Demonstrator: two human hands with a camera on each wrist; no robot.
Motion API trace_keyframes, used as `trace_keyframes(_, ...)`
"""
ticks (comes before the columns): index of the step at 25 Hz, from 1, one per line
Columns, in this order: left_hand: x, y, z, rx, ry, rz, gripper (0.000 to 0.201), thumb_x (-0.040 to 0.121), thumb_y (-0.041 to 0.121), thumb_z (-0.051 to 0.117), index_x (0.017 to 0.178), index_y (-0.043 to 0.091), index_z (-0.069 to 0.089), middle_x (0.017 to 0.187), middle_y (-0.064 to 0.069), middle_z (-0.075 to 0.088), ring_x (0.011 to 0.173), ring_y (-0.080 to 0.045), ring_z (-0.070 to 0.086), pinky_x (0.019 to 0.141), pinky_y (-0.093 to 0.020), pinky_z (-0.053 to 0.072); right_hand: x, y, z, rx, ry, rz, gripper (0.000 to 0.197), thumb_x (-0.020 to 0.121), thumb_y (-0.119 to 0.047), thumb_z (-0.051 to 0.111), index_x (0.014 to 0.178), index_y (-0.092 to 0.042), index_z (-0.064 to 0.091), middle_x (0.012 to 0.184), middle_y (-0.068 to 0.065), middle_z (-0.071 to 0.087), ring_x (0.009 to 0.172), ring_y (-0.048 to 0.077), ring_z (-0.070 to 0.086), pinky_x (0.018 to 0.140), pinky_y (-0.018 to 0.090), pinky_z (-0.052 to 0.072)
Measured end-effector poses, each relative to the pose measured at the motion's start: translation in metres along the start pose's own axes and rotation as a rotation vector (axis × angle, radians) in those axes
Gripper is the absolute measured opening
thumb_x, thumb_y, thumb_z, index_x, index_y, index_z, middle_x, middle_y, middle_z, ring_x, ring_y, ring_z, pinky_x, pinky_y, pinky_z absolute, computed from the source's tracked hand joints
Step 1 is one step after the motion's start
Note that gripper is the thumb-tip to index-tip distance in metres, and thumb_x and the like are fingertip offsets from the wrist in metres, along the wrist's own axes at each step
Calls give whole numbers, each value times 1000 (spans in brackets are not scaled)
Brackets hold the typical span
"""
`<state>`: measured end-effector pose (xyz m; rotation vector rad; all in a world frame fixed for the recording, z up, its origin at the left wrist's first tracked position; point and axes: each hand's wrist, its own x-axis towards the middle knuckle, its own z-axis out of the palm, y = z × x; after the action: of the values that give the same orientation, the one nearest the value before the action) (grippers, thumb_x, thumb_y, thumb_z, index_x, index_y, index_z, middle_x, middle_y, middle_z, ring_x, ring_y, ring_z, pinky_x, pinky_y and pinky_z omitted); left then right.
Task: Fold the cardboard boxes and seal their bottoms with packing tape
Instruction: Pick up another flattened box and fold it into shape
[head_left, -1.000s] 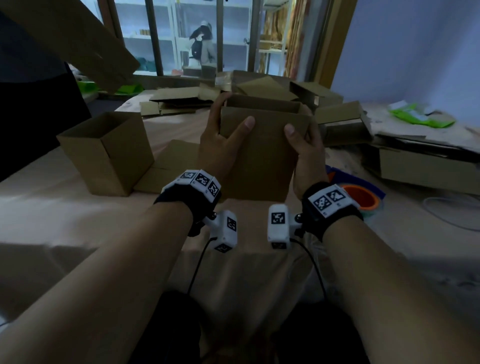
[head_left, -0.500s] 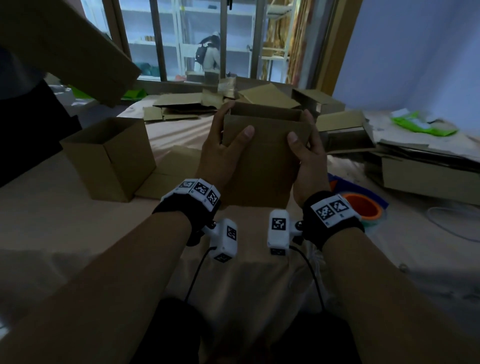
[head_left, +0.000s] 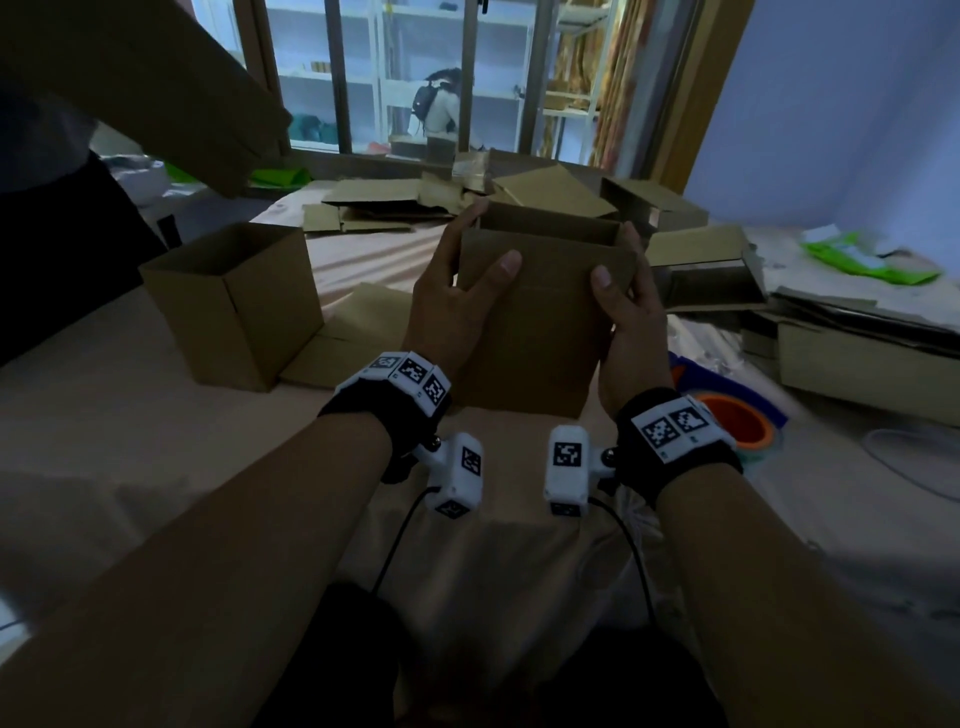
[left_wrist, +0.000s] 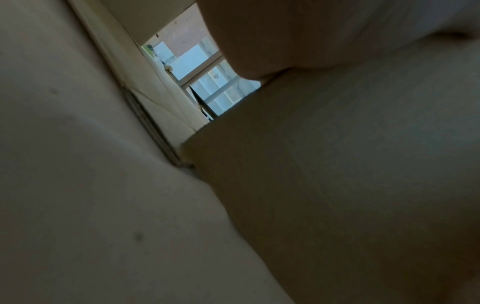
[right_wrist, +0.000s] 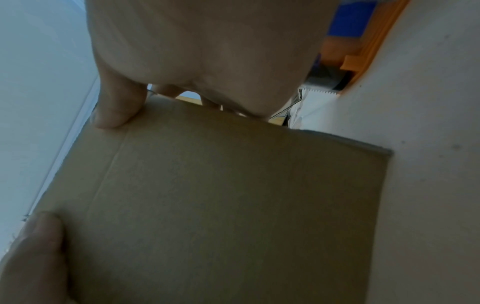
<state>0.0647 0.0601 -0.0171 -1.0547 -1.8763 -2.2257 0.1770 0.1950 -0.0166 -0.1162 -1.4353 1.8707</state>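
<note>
A brown cardboard box (head_left: 540, 332) stands upright in front of me, its top open. My left hand (head_left: 452, 296) grips its left side, thumb pressed on the near face and fingers behind the edge. My right hand (head_left: 631, 312) grips the right side the same way. The right wrist view shows the near face of the box (right_wrist: 233, 205) with both thumbs on it. In the left wrist view the box wall (left_wrist: 350, 185) fills the right side. An orange roll of packing tape (head_left: 737, 423) lies on the table just right of my right wrist.
Another open-topped box (head_left: 234, 306) stands at the left, with flat cardboard (head_left: 358, 338) beside it. Flattened and half-folded boxes (head_left: 691, 260) are piled behind and to the right. A dark-clothed person at far left holds a cardboard sheet (head_left: 156, 88) overhead. A white cable (head_left: 904, 462) lies at the right.
The box and both hands have kept the same grip and shifted only slightly. The head view has tilted up a little, so more of the window shows.
</note>
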Motion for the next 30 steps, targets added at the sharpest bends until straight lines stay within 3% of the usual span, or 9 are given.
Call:
trace_keyframes(4, 1, -2, 2, 7, 4, -7, 60, 85, 47, 69, 140, 43, 46, 122, 19, 53, 111, -6, 59, 87, -35, 59, 2, 1, -3, -1, -4, -5, 63, 93, -22, 64, 150, -32, 37, 145, -2, 47, 119, 15, 58, 85, 29, 56)
trace_keyframes(9, 1, -7, 3, 32, 70, -83, 67, 72, 64, 70, 122, 20, 64, 113, 3, 71, 103, -13, 68, 92, -43, 56, 3, 3, -3, -4, -19, 5, 61, 93, -24, 63, 148, -35, 39, 147, 0, 46, 122, 20, 57, 90, 36, 56)
trace_keyframes(12, 0, -6, 4, 4, 63, -81, 64, 73, 61, 71, 120, 18, 64, 111, 2, 72, 101, -12, 69, 90, -42, 57, 3, 3, -4, -6, -24, -5, 61, 93, -24, 64, 148, -34, 40, 146, 0, 48, 122, 19, 57, 93, 38, 55)
trace_keyframes(20, 0, -5, 5, 25, 81, -86, 65, 72, 63, 70, 119, 18, 65, 111, 2, 71, 101, -12, 68, 92, -42, 56, 2, 0, -4, -34, -25, -4, 61, 94, -22, 62, 149, -32, 38, 145, 0, 47, 119, 15, 58, 87, 29, 56)
trace_keyframes(24, -1, -4, 6, 42, 91, -91, 67, 71, 65, 69, 120, 19, 64, 112, 3, 71, 101, -11, 68, 92, -42, 56, 5, -1, -8, -102, -51, -3, 61, 93, -25, 64, 148, -35, 39, 144, -2, 50, 122, 15, 57, 97, 35, 53)
trace_keyframes(26, -1, -4, 7, 33, 92, -93, 67, 71, 65, 70, 119, 19, 64, 111, 2, 71, 101, -12, 68, 92, -43, 56, 5, -2, -9, -167, -63, 2, 53, 95, -28, 62, 144, -35, 43, 137, -6, 55, 120, 12, 58, 97, 33, 53)
trace_keyframes(30, -2, -3, 8, 35, 97, -93, 66, 71, 63, 70, 120, 18, 64, 112, 3, 71, 102, -10, 68, 93, -39, 55, 2, -5, -4, -279, -70, 21, 26, 96, -35, 58, 121, -31, 57, 121, -6, 65, 107, 8, 65, 88, 26, 54)
